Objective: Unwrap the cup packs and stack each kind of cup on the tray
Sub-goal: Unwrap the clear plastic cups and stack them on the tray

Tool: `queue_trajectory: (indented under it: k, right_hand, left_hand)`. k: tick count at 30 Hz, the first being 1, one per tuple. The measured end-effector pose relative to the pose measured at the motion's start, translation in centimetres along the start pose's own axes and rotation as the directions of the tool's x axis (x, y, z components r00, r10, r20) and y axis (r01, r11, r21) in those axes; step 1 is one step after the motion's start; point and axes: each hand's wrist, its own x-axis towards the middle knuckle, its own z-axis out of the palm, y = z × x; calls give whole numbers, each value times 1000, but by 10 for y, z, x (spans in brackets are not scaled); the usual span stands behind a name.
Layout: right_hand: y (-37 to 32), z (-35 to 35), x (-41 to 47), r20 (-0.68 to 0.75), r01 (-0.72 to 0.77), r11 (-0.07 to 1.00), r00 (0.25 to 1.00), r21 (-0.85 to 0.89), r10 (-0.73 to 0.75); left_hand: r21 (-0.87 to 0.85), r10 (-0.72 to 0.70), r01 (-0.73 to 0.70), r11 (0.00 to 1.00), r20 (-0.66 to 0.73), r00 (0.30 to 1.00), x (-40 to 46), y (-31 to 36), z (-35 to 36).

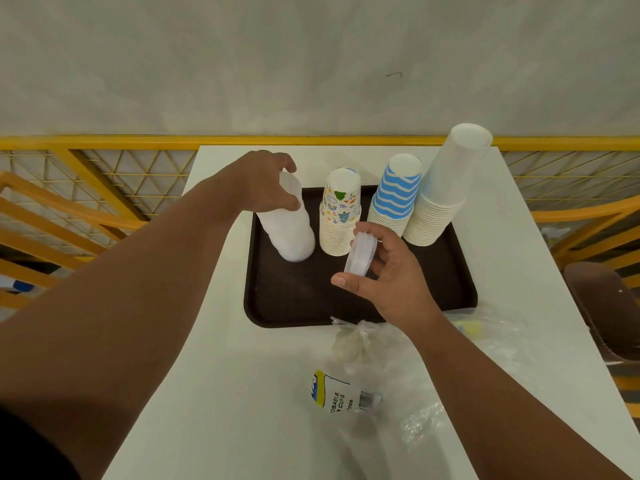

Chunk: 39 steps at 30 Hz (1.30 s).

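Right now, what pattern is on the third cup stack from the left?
Blue and white wavy stripes on the third stack, seen in the head view, the only one given.

A white table (221, 393) stands against a plain pale grey wall (311, 57) with one small dark mark (a short curved scratch, to the right of centre). A yellow railing (86, 143) with wire mesh runs behind it. Orange wooden slats (52, 216) sit left; a brown chair (609, 306) sits right.
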Motion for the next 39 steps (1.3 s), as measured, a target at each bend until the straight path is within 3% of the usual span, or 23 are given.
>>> queue_trajectory:
  k: [6, 10, 12, 14, 16, 19, 22, 39]
  right_hand:
    - [1, 0, 1, -19, 54, 998, 998, -18, -54]
    - [1, -2, 0, -18, 85, 996, 996, 3, -85]
    - [-1, -3, 0, -13, 104, 994, 995, 44, -103]
    - [-2, -3, 0, -21, 130, 988, 992, 87, -128]
    - [-5, -2, 0, -21, 138, 985, 990, 103, -137]
    - [-5, -1, -1, -18, 133, 984, 991, 117, -132]
    - [-7, 0, -3, -11, 145, 982, 989, 119, -144]
    - [-5, 8, 3, 0, 226, 973, 974, 39, -226]
  left_hand:
    - [14, -35, 35, 999, 18, 999, -8, 3, -7]
    - [-138, 17, -61, 989, -298, 954, -40, 21, -12]
    - [-304, 1, -120, 945, -364, 931, -63, 39, -6]
    - [-444, -41, -83, 892, -262, 964, -82, 55, 8]
    - [-600, -72, 19, 800, -65, 995, -94, 65, 26]
    - [-842, -41, 230, 488, 241, 970, -105, 75, 43]
    - [-910, -13, 287, 301, 297, 955, -109, 75, 49]
    - [-933, 0, 302, 198, 308, 951, -109, 64, 44]
